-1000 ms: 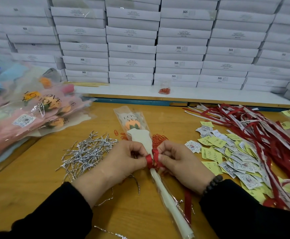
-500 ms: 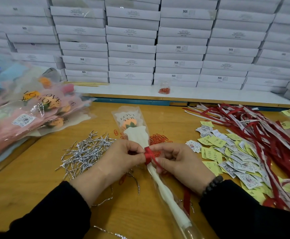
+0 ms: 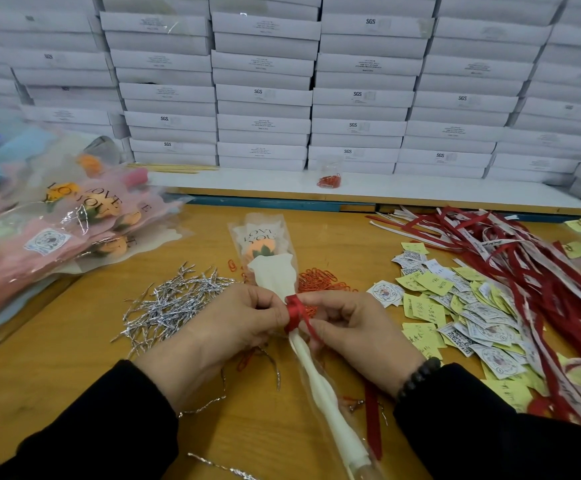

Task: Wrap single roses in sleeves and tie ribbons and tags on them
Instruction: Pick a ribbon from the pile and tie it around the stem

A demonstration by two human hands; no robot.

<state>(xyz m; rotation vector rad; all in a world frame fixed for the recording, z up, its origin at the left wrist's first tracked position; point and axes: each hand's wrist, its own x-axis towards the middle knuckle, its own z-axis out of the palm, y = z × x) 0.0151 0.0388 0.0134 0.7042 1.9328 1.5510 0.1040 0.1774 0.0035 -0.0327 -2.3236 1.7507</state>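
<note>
A single orange rose in a clear sleeve (image 3: 271,261) with white inner paper lies on the wooden table (image 3: 57,348), its stem end toward me. A red ribbon (image 3: 295,311) is wrapped round the sleeve's neck. My left hand (image 3: 226,327) pinches the ribbon and sleeve from the left. From the right, my right hand (image 3: 355,330) pinches the ribbon, and a loose red tail runs down past my wrist.
Silver twist ties (image 3: 175,303) lie left of my hands, and red paper clips (image 3: 320,279) just behind them. Yellow and white tags (image 3: 455,313) and a heap of red ribbons (image 3: 531,265) fill the right. Wrapped roses (image 3: 57,237) pile up at left. White boxes (image 3: 265,95) are stacked behind.
The ribbon's two ends have been drawn into one tight band round the sleeve's neck. The sleeve has swung slightly, its top leaning further left.
</note>
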